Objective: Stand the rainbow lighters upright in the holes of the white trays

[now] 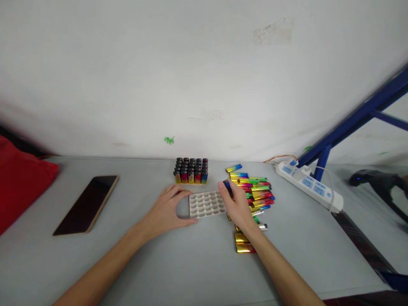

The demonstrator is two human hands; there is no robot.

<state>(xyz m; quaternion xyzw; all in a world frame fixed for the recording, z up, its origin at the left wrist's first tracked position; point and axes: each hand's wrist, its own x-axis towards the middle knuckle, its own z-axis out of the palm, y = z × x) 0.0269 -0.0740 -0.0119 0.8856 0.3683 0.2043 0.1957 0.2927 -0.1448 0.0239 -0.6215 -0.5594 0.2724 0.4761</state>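
Observation:
A white tray (207, 205) with rows of round hollows lies flat on the grey table. My left hand (167, 209) is curved round its left end, thumb at the near corner and fingers at the far corner. Over the tray's right end, my right hand (237, 206) is closed on a lighter (227, 188), whose dark top shows between thumb and fingers; the rest is hidden. Behind the tray stands a block of upright lighters (191, 172) with black tops, in several rows. A loose pile of shiny coloured lighters (259, 193) lies beside and beyond my right hand, partly covered by it.
A phone (86, 205) lies at the left, near a red cloth-like item (24, 182). To the right are a white power strip (309, 185) with cables, a blue metal frame (347, 121) and a black handheld device (379, 180). A white wall (204, 85) borders the table's back.

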